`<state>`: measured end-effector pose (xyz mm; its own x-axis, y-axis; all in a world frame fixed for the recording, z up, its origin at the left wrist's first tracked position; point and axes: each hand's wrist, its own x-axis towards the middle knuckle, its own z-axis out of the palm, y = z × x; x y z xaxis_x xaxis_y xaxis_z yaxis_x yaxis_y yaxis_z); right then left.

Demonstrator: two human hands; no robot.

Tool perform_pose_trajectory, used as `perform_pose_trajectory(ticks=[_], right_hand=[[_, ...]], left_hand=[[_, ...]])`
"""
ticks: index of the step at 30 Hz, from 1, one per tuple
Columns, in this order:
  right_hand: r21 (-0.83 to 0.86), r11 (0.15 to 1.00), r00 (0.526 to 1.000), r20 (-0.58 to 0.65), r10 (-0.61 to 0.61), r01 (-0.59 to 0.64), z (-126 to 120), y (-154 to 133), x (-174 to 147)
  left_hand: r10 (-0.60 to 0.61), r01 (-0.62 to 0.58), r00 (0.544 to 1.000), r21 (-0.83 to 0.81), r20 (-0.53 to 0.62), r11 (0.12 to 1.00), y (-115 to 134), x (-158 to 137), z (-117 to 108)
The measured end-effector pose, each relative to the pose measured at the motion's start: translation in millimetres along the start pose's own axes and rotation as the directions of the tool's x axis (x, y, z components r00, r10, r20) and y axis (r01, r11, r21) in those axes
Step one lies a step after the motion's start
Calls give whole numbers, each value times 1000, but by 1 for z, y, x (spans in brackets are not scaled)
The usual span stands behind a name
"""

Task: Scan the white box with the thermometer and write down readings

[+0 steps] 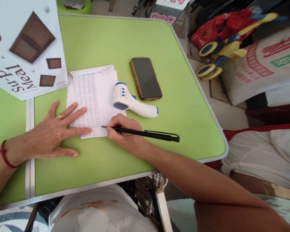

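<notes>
A notepad [107, 96] with its top page folded back lies on the green table, its left part covered in rows of small handwriting. My left hand [59, 129], with a gold ring, rests flat with fingers spread over the pad's lower left. In my right hand [128, 133] is a black pen [147, 133], pinched near its tip. The pen's point is at the lower part of the page, just right of the written rows. A white and blue infrared thermometer [132, 104] lies across the pad's right edge, just above my right hand.
Beyond the thermometer lies a smartphone [146, 78] in a brown case. A white sheet [50, 19] with chocolate pictures covers the upper left of the table [188, 129]. Off its right side are a printed sack [261, 64] and blue-yellow scissor-like handles [217, 54].
</notes>
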<state>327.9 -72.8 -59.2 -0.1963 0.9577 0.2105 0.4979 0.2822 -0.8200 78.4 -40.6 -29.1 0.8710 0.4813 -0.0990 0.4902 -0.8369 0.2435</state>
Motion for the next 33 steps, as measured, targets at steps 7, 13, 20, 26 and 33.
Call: perform_pose_trajectory(ticks=[7,13,20,26,33], right_hand=[[-17,1000,1000,18,-5,5,-1,0,0],[-27,994,983,-144,-113,110,-6,-4,-2],[-88,949,911,-264,-316,303,-8,-1,2],[-100,936,903,-245,-353,338,-7,0,5],[-106,919,890,-230,-393,379,-6,3,11]], left_hand=[[7,-8,999,-28,-33,1000,-3,0,3],[6,-6,1000,-16,-28,1000,-3,0,4],[26,-26,999,-10,-39,1000,-5,-1,5],[21,-22,999,-14,-30,1000,-4,-4,4],[8,-8,1000,-11,-24,1000,-4,-7,5]])
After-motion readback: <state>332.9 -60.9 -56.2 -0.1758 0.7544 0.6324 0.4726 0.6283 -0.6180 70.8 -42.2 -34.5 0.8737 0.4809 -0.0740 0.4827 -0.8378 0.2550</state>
